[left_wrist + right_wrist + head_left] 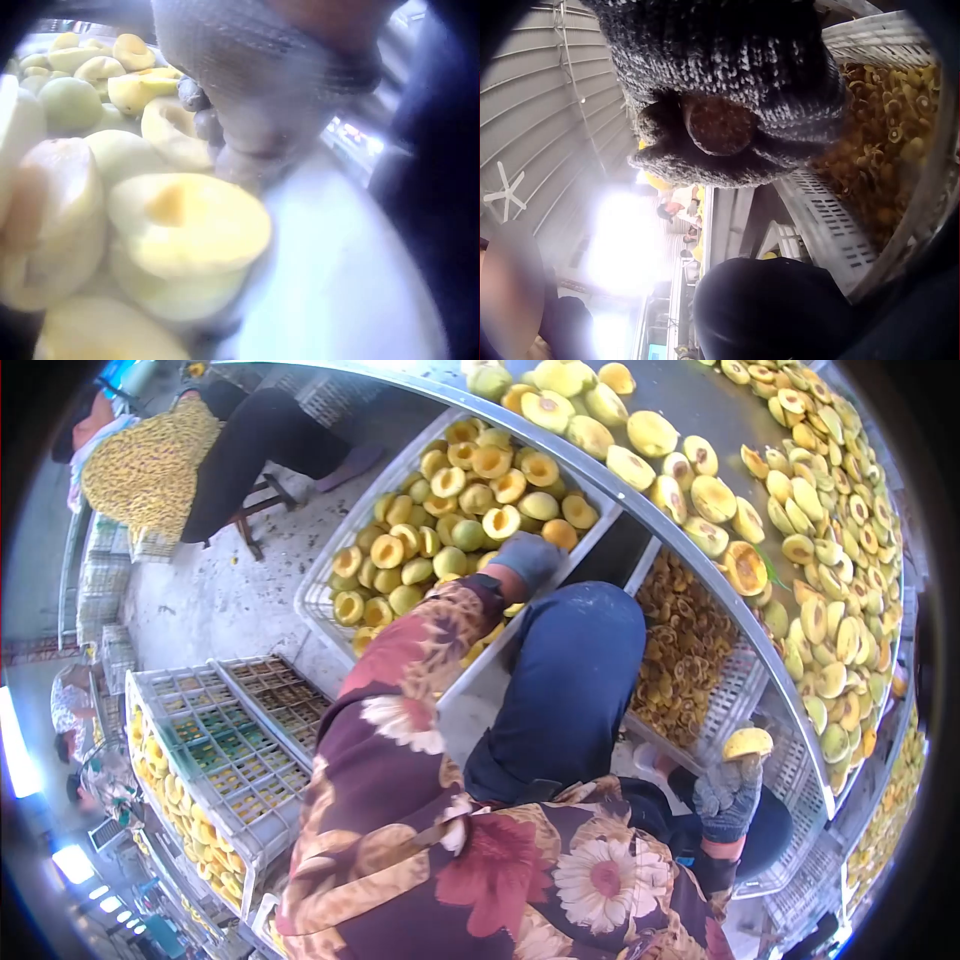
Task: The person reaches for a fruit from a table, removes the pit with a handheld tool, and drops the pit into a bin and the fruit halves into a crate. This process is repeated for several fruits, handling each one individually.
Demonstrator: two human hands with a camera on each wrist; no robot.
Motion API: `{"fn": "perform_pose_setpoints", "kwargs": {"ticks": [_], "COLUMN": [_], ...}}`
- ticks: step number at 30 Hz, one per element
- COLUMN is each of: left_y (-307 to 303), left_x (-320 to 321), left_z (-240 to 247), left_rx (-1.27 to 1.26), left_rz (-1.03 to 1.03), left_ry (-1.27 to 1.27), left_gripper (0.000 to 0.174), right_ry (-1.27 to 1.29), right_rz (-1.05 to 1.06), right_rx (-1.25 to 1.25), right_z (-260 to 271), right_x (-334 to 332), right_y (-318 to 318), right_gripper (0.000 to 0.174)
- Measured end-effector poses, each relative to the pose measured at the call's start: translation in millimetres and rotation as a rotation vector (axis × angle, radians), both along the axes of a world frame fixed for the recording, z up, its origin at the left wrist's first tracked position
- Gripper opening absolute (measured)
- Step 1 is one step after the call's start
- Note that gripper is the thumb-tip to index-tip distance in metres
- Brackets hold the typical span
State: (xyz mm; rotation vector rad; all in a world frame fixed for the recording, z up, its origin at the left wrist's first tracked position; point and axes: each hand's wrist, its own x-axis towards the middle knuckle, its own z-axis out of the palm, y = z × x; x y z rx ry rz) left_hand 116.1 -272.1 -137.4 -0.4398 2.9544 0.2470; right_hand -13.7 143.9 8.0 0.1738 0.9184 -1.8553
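Observation:
My gloved left hand (532, 563) is at the near right rim of a white crate (322, 582) full of yellow-green peach halves (448, 482). The left wrist view shows the glove (247, 97) against the rim, its fingertips beside a pale peach half (174, 133); its palm side is hidden. Low on the right, my gloved right hand (727, 798) holds a peach half (748, 742), cut face out of sight, up at its fingertips. In the right wrist view, the fingers also curl round something with a round brown end (720, 126), its rest hidden in the glove.
A metal-edged table (690, 545) heaped with peach halves curves along the right. Below it stands a crate of brown pits or scraps (680, 645). Stacked crates (235, 730) stand at left; beyond them sits a person in a yellow patterned garment (150, 465). My knee (580, 650) is between the crates.

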Motion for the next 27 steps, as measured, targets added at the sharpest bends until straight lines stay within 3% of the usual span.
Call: {"fn": "perform_pose_setpoints", "kwargs": {"ticks": [5, 6, 7, 8, 9, 10, 11, 13, 14, 17, 19, 20, 22, 23, 25, 27], "left_y": [-4.4, -12.0, -13.6, -10.1, -12.4, -16.8, -5.4, 44.9, 80.3, 164.5, 210.5, 214.2, 246.9, 260.3, 274.2, 275.2], "left_x": [9.1, 22.9, 25.3, 13.8, 16.5, 19.8, 21.1, 10.2, 3.3, -9.0, -22.6, -55.7, -60.5, -63.6, -61.7, -73.8], "left_z": [0.1, -0.3, 17.6, 34.6, 50.8, 69.9, 102.2, 172.8, 199.5, 221.0, 206.8, 168.5, 175.0, 169.2, 161.0, 147.5], "left_rx": [0.277, 0.328, 0.25, 0.074, 0.006, -0.057, -0.116, 0.03, 0.369, 0.822, 1.104, 1.158, 1.652, 1.776, 2.052, 2.205], "left_rz": [0.175, 0.047, 0.108, 0.367, 0.363, 0.362, 0.353, 0.333, 0.344, 0.246, 0.138, 0.104, 0.155, 0.175, 0.217, 0.287], "left_ry": [0.05, 0.238, 0.125, 0.038, 0.154, 0.278, 0.433, 0.819, 0.912, 0.805, 0.682, 0.602, 0.341, 0.274, 0.233, 0.229], "left_gripper": [0.018, 0.023, 0.026, 0.015, 0.017, 0.02, 0.022, 0.027, 0.023, 0.029, 0.039, 0.045, 0.058, 0.066, 0.066, 0.066], "right_ry": [0.173, 0.425, 0.606, 0.557, 0.17, -0.214, -0.255, -0.287, -0.267, -0.114, -0.112, -0.127, -0.037, 0.005, 0.066, 0.34], "right_rz": [0.08, 0.211, 0.281, 0.292, 0.222, 0.093, 0.075, 0.063, 0.065, 0.025, 0.0, 0.011, -0.031, -0.053, -0.106, -0.18], "right_rx": [0.022, -0.011, -0.039, -0.078, -0.131, -0.155, -0.127, -0.126, -0.147, -0.005, 0.006, -0.005, 0.055, 0.086, 0.083, 0.184], "right_z": [-11.9, -7.9, -2.8, 1.5, 10.6, 19.7, 18.2, 18.2, 26.1, 38.2, 54.6, 30.1, 46.3, 50.1, 50.6, 29.7], "right_x": [-6.8, -8.6, -8.2, -6.8, -5.9, -5.4, -7.6, -9.3, -4.9, 14.5, 31.5, 7.5, 20.1, 23.1, 26.1, 13.0], "right_y": [16.0, 17.0, 15.8, 14.0, 0.9, -11.9, -15.7, -18.8, -20.6, -12.0, -3.7, -12.2, 1.1, 7.8, 20.7, 21.3], "right_gripper": [0.023, 0.024, 0.026, 0.029, 0.014, 0.018, 0.014, 0.009, 0.008, 0.01, 0.011, 0.011, 0.014, 0.015, 0.022, 0.025]}}
